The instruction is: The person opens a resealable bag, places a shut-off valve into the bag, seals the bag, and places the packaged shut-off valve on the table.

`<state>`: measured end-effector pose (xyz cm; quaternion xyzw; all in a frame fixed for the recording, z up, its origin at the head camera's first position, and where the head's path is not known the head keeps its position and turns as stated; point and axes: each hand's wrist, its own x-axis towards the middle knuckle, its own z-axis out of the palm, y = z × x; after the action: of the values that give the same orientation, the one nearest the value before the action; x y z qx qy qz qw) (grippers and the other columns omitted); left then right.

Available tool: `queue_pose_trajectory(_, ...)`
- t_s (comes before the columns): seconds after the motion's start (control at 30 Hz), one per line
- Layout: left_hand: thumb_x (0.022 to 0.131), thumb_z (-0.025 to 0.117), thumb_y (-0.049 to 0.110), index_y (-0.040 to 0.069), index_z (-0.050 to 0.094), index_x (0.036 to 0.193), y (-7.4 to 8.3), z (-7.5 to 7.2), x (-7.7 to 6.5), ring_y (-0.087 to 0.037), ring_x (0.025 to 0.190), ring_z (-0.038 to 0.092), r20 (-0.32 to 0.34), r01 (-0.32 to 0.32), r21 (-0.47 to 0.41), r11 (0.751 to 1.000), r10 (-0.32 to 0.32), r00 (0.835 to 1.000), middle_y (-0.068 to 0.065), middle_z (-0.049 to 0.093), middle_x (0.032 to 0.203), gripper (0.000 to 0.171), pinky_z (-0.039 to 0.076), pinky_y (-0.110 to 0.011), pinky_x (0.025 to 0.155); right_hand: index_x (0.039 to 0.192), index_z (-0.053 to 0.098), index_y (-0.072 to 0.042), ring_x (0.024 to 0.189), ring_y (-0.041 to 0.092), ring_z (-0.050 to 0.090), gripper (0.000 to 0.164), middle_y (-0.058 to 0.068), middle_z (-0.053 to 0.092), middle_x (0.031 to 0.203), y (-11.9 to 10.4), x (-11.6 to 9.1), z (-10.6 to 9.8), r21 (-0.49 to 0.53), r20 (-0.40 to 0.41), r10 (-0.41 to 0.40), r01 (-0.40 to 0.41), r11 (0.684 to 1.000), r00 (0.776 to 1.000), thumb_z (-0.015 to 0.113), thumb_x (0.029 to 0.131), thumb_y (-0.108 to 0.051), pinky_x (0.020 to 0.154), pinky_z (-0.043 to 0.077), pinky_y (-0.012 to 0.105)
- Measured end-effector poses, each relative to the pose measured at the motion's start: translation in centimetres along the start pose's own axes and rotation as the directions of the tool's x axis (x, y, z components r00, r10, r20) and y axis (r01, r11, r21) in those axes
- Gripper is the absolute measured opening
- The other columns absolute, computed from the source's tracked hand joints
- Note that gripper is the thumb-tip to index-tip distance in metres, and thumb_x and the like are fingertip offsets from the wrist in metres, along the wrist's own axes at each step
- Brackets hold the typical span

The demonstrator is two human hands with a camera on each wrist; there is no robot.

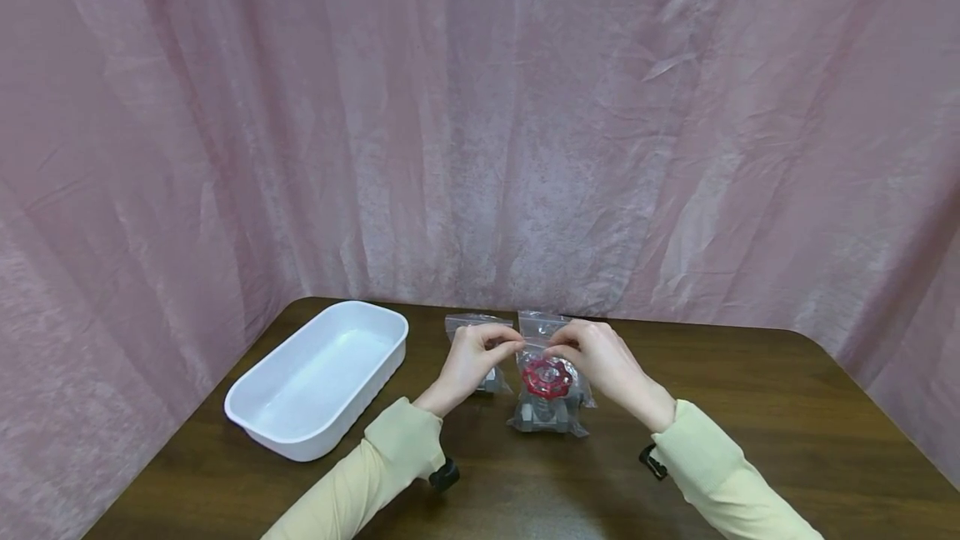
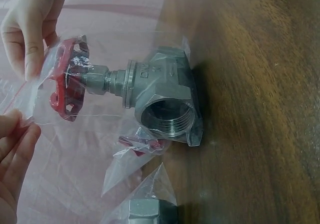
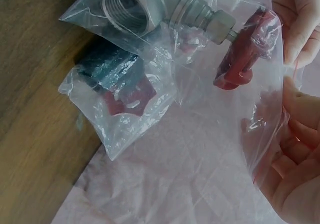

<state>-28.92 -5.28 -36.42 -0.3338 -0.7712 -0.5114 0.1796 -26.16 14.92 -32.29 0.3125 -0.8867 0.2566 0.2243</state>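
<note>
A steel gate valve with a red handwheel stands upright on the table inside a clear zip bag. At the bag's red-lined mouth, my left hand pinches the left part between thumb and fingers. My right hand pinches the same mouth farther right, as the right wrist view shows. Behind the left hand lies another bagged metal fitting, partly hidden. A further bag holding a dark green body with a red wheel sits close behind the valve.
To the left on the brown wooden table is a white rectangular tub. A pink curtain hangs along the table's back edge and sides.
</note>
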Motion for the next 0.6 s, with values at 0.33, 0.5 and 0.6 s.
queue_pose_trajectory(0.33, 0.082, 0.068, 0.013, 0.011, 0.071, 0.084, 0.01, -0.01, 0.00, -0.006, 0.065, 0.053, -0.008, -0.018, 0.002, 1.000, 0.018, 1.000, 0.008, 0.066, 0.082, 0.005, 0.041, -0.024, 0.054, 0.073, 0.068, -0.012, 0.059, 0.004, 0.051, 0.006, -0.008, 0.060, 0.071, -0.06, -0.05, 0.12, 0.003, -0.011, 0.011, -0.011, 1.000, 1.000, 0.074, 0.074, -0.009, 0.052, 0.042, 0.025)
queue_pose_trajectory(0.5, 0.083, 0.067, 0.016, 0.013, 0.071, 0.085, -0.08, -0.01, -0.04, -0.007, 0.063, 0.052, -0.001, 0.004, -0.023, 1.000, -0.004, 1.000, 0.011, 0.065, 0.081, 0.006, 0.041, -0.024, 0.053, 0.072, 0.068, -0.012, 0.058, 0.004, 0.050, 0.008, -0.008, 0.059, 0.070, 0.00, -0.04, 0.25, -0.004, -0.019, 0.005, -0.005, 1.000, 1.000, 0.074, 0.074, -0.008, 0.052, 0.042, 0.025)
queue_pose_trajectory(0.6, 0.083, 0.066, 0.017, 0.013, 0.071, 0.085, -0.13, 0.03, -0.11, -0.009, 0.066, 0.054, 0.005, 0.015, -0.029, 0.999, -0.015, 1.000, 0.010, 0.065, 0.082, 0.007, 0.042, -0.025, 0.055, 0.071, 0.067, -0.012, 0.059, 0.004, 0.051, 0.009, -0.009, 0.059, 0.069, 0.09, -0.09, 0.37, -0.010, -0.022, 0.007, -0.007, 1.000, 1.000, 0.074, 0.074, -0.007, 0.052, 0.042, 0.025)
